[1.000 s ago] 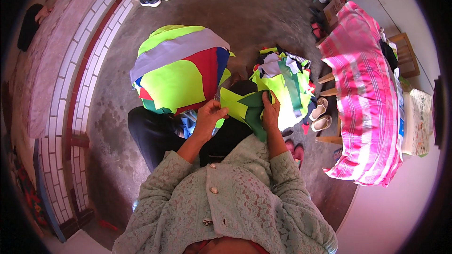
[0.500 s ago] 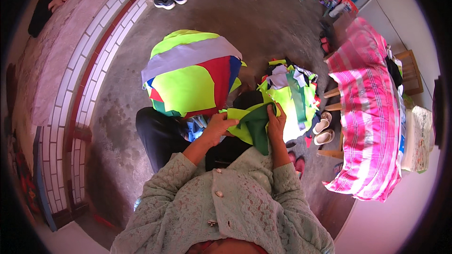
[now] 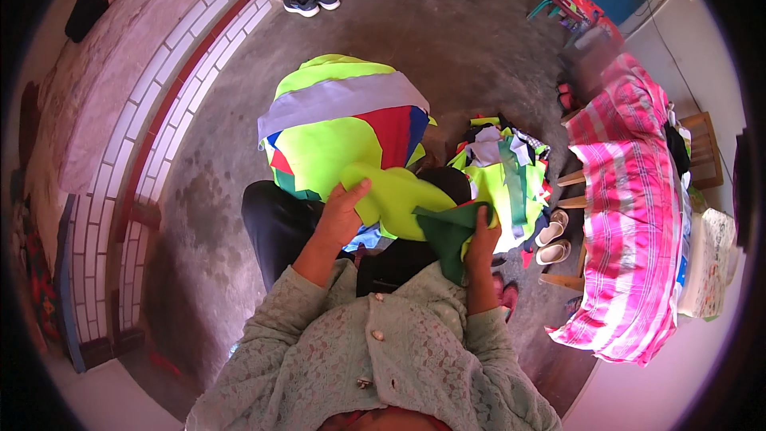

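Note:
Between my hands, over my lap, a neon yellow fabric piece (image 3: pixel 395 198) is stretched out. My left hand (image 3: pixel 343 211) pinches its left end between thumb and fingers. At the other end my right hand (image 3: pixel 481 241) is closed on a dark green fabric piece (image 3: pixel 444 235), with the yellow cloth's right end beside it. A little red shows at the top of the green cloth. Just beyond my left hand stands a large rounded bundle (image 3: pixel 327 140) of neon yellow, grey, red and blue cloth. Some light blue cloth (image 3: pixel 365 238) shows below the yellow piece.
A heap of fabric scraps (image 3: pixel 503 164) lies on the floor to the right. Beside it stand beige shoes (image 3: pixel 552 251) and a bench under a pink checked cloth (image 3: pixel 622 215). Dark shoes (image 3: pixel 311 1) sit far left by the white-tiled step (image 3: pixel 171 104).
My left hand has moved left and up, away from my right, drawing the yellow fabric out wide. The green fabric now gathers by my right hand. The whole view has shifted slightly.

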